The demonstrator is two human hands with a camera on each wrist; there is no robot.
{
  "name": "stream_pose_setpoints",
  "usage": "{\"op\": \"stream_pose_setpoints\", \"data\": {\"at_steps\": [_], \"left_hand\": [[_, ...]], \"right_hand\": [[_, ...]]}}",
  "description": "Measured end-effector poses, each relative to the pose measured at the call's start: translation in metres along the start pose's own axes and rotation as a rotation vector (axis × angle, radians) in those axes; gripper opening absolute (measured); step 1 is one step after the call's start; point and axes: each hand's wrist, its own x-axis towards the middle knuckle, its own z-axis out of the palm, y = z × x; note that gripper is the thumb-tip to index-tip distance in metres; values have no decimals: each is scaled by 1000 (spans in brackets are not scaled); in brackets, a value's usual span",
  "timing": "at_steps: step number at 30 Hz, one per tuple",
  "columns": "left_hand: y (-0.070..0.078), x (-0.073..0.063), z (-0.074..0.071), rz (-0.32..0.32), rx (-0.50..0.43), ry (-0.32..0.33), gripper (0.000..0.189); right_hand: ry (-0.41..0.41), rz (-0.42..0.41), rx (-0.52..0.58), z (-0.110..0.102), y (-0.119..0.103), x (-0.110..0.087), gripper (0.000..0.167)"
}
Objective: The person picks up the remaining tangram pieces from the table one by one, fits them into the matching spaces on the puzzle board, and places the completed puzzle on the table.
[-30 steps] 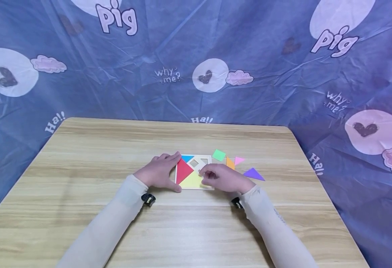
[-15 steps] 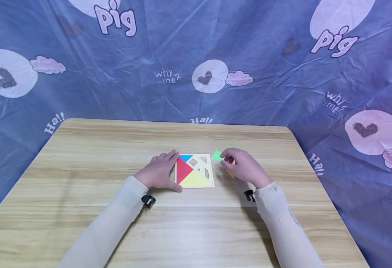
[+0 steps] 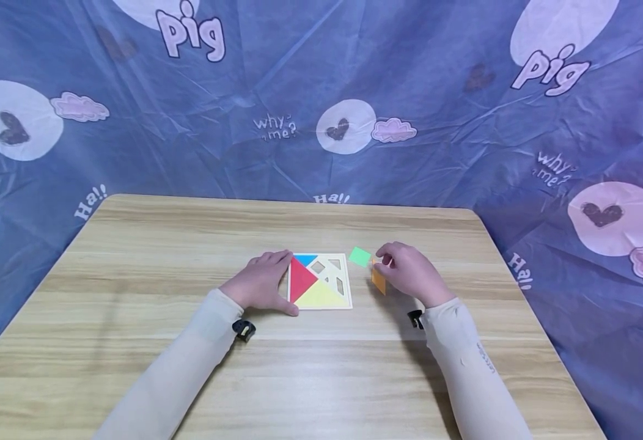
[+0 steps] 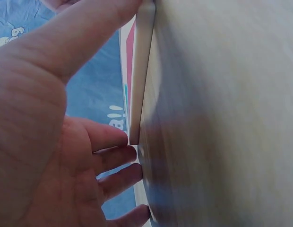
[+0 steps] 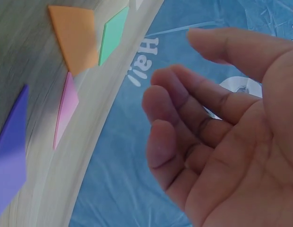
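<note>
My left hand (image 3: 260, 282) spans the left side of a white tangram board (image 3: 329, 272), thumb at the near corner and index fingertip at the far one, holding it between them. In the left wrist view the board's pale side edge (image 4: 142, 71) runs from thumb to forefinger. Red (image 3: 302, 280), yellow (image 3: 321, 296) and blue (image 3: 305, 260) triangles lie in it, beside several vacant slots. My right hand (image 3: 409, 272), fingers loosely bent, hovers over loose pieces with nothing between thumb and fingers. Nearest are an orange piece (image 5: 76, 40), a green piece (image 5: 113, 35) and a pink triangle (image 5: 67, 113).
A purple triangle (image 5: 12, 156) lies on the wooden table (image 3: 321, 379), hidden by the right hand in the head view. Blue printed cloth (image 3: 217, 153) hangs behind and to the sides of the table.
My right hand has moved off the board to the right and now covers the pink and purple triangles in the head view. The yellow triangle shows fully. My left hand stays put.
</note>
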Motion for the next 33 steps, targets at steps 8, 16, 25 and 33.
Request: {"op": "stream_pose_setpoints", "data": {"at_steps": [8, 16, 25, 33], "left_hand": [[1, 0, 1, -1, 11, -2, 126], [1, 0, 3, 2, 27, 12, 126], [2, 1, 0, 3, 24, 10, 126], [2, 2, -1, 3, 26, 3, 126]], "right_hand": [[-59, 64, -8, 0, 4, -1, 30], [-130, 88, -4, 7, 8, -1, 39], [-205, 121, -29, 13, 11, 1, 34], [-224, 150, -43, 19, 14, 1, 26]]}}
